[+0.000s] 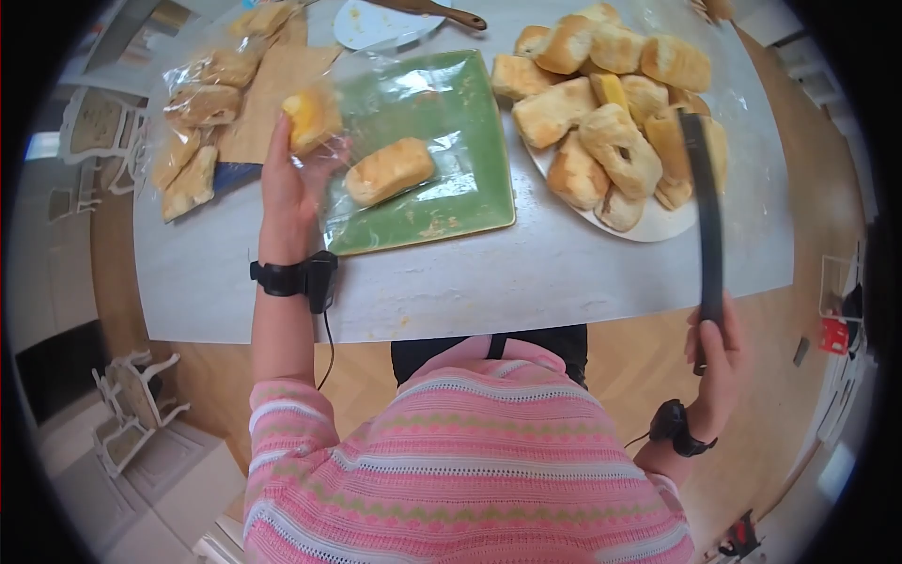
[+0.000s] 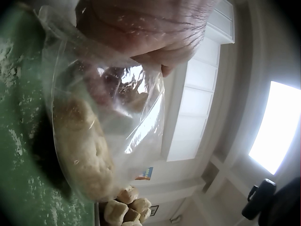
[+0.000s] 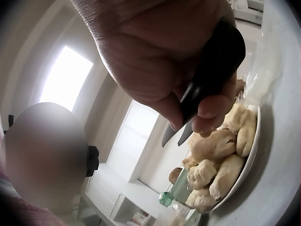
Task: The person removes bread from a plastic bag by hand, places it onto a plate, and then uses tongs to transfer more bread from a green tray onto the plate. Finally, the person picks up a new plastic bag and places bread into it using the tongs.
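My left hand grips a clear plastic bag at the left side of a green square plate. Inside the bag a golden bread roll lies over the plate. A yellowish bread piece shows by the left fingertips, under shiny film. My right hand holds black tongs by the handle end, at the table's front right. The tongs reach up past the right side of a heap of bread rolls on a white plate. Both tong tips show apart in the right wrist view.
Bagged bread pieces lie at the left on a wooden board. At the back a white plate carries a brown-handled utensil. The table's front edge runs close to my body.
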Demonstrator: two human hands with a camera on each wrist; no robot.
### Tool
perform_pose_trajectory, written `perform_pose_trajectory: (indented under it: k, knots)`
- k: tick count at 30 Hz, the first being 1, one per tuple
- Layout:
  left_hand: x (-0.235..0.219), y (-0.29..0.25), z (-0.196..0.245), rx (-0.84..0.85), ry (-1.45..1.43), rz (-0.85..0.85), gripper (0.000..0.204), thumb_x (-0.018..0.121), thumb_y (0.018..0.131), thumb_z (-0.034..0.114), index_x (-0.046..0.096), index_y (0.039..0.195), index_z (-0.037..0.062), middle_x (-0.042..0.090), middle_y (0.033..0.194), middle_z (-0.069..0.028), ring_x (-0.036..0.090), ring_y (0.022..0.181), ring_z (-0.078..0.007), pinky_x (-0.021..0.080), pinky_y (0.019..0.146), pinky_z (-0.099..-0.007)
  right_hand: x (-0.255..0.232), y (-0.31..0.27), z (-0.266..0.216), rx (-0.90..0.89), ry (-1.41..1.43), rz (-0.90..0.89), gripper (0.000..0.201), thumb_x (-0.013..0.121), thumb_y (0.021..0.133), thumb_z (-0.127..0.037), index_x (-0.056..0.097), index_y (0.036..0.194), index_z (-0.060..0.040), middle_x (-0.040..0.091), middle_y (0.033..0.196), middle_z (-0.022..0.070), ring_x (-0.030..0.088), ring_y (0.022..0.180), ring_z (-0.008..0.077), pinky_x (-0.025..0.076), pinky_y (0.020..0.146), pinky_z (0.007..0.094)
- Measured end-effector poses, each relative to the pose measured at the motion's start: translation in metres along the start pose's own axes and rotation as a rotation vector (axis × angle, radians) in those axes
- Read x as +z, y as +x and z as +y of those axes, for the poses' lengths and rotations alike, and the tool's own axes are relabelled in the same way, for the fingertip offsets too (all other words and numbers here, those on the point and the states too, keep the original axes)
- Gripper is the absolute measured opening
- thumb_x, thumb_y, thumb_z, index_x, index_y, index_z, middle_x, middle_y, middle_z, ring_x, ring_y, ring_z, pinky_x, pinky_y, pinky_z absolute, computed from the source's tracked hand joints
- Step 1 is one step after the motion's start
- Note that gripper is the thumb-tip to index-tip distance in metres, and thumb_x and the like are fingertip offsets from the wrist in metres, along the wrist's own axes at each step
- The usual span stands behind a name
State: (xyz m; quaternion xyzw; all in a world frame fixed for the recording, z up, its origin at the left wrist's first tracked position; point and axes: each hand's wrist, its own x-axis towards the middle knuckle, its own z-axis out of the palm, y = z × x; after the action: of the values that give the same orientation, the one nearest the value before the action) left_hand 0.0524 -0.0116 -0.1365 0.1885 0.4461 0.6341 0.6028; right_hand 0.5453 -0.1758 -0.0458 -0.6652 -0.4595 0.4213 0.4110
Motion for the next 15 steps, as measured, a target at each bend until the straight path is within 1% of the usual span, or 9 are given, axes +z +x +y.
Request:
perform_pose_trajectory:
  k: [1, 3, 7, 8, 9, 10, 13, 14, 15]
  knots:
    - [0.002, -0.001, 0.000, 0.007, -0.032, -0.015, 0.049, 0.051, 0.098, 0.042, 0.051, 0.128, 0.0035, 0.062, 0.113, -0.0157, 0.063, 0.099, -0.0322, 0.053, 0.084, -0.0459, 0.012, 0.002, -0.008, -0.030, -0.061, -0.087, 0.045, 0.058, 0.089, -0.002, 0.053, 0.133, 0.0026, 0.063, 0.088, 0.0059, 0.053, 0.061, 0.0074, 0.041, 0.051, 0.0198]
    - [0.006, -0.005, 0.000, 0.033, -0.050, -0.046, 0.047, 0.050, 0.098, 0.041, 0.051, 0.128, 0.0041, 0.062, 0.115, -0.0147, 0.062, 0.101, -0.0311, 0.052, 0.085, -0.0465, 0.038, 0.008, -0.019, -0.064, -0.107, -0.212, 0.043, 0.060, 0.086, 0.003, 0.058, 0.128, 0.0034, 0.063, 0.084, 0.0051, 0.054, 0.062, 0.0074, 0.043, 0.054, 0.0208]
    - [-0.003, -0.007, 0.004, 0.043, -0.123, -0.102, 0.045, 0.046, 0.100, 0.038, 0.050, 0.131, 0.0056, 0.060, 0.122, -0.0127, 0.060, 0.105, -0.0291, 0.051, 0.088, -0.0481, 0.083, 0.026, -0.025, -0.105, -0.200, -0.254, 0.039, 0.063, 0.087, -0.002, 0.060, 0.125, 0.0014, 0.064, 0.084, 0.0047, 0.053, 0.060, 0.0076, 0.043, 0.053, 0.0223]
    - [-0.007, -0.007, 0.005, 0.045, -0.129, -0.096, 0.045, 0.046, 0.100, 0.038, 0.050, 0.131, 0.0056, 0.060, 0.122, -0.0127, 0.060, 0.105, -0.0291, 0.051, 0.088, -0.0481, 0.093, 0.029, -0.025, -0.136, -0.229, -0.306, 0.038, 0.065, 0.087, -0.004, 0.061, 0.125, 0.0013, 0.064, 0.083, 0.0047, 0.053, 0.059, 0.0074, 0.043, 0.053, 0.0227]
    - [-0.011, -0.007, 0.006, 0.036, -0.158, -0.164, 0.046, 0.046, 0.100, 0.039, 0.050, 0.132, 0.0057, 0.060, 0.123, -0.0123, 0.059, 0.108, -0.0292, 0.050, 0.089, -0.0484, 0.101, 0.033, -0.026, -0.169, -0.255, -0.358, 0.038, 0.066, 0.087, -0.006, 0.061, 0.124, 0.0012, 0.064, 0.082, 0.0047, 0.052, 0.059, 0.0072, 0.043, 0.052, 0.0232]
    - [-0.015, -0.007, 0.008, 0.028, -0.186, -0.232, 0.047, 0.046, 0.100, 0.039, 0.049, 0.133, 0.0058, 0.059, 0.125, -0.0119, 0.058, 0.110, -0.0294, 0.049, 0.090, -0.0487, 0.107, 0.037, -0.027, -0.171, -0.257, -0.365, 0.038, 0.066, 0.087, -0.006, 0.061, 0.124, 0.0012, 0.064, 0.082, 0.0047, 0.052, 0.059, 0.0072, 0.043, 0.052, 0.0232]
    - [-0.016, -0.015, 0.013, 0.071, -0.186, -0.209, 0.048, 0.047, 0.099, 0.039, 0.048, 0.134, 0.0061, 0.058, 0.127, -0.0116, 0.057, 0.113, -0.0292, 0.048, 0.092, -0.0490, 0.120, 0.045, -0.030, -0.156, -0.354, -0.404, 0.038, 0.067, 0.087, -0.009, 0.061, 0.122, 0.0026, 0.063, 0.078, 0.0050, 0.052, 0.058, 0.0066, 0.043, 0.052, 0.0236]
    - [-0.020, -0.015, 0.014, 0.072, -0.190, -0.205, 0.048, 0.047, 0.099, 0.039, 0.048, 0.134, 0.0061, 0.058, 0.127, -0.0116, 0.057, 0.113, -0.0292, 0.048, 0.092, -0.0490, 0.123, 0.047, -0.031, -0.094, -0.318, -0.428, 0.038, 0.067, 0.087, -0.010, 0.062, 0.123, 0.0018, 0.061, 0.075, 0.0035, 0.050, 0.057, 0.0062, 0.042, 0.052, 0.0233]
    - [-0.025, -0.015, 0.015, 0.080, -0.172, -0.279, 0.049, 0.047, 0.099, 0.039, 0.047, 0.134, 0.0061, 0.057, 0.128, -0.0116, 0.057, 0.114, -0.0288, 0.048, 0.092, -0.0492, 0.125, 0.050, -0.031, -0.034, -0.281, -0.451, 0.038, 0.067, 0.087, -0.011, 0.062, 0.123, 0.0009, 0.059, 0.071, 0.0020, 0.049, 0.056, 0.0057, 0.042, 0.051, 0.0231]
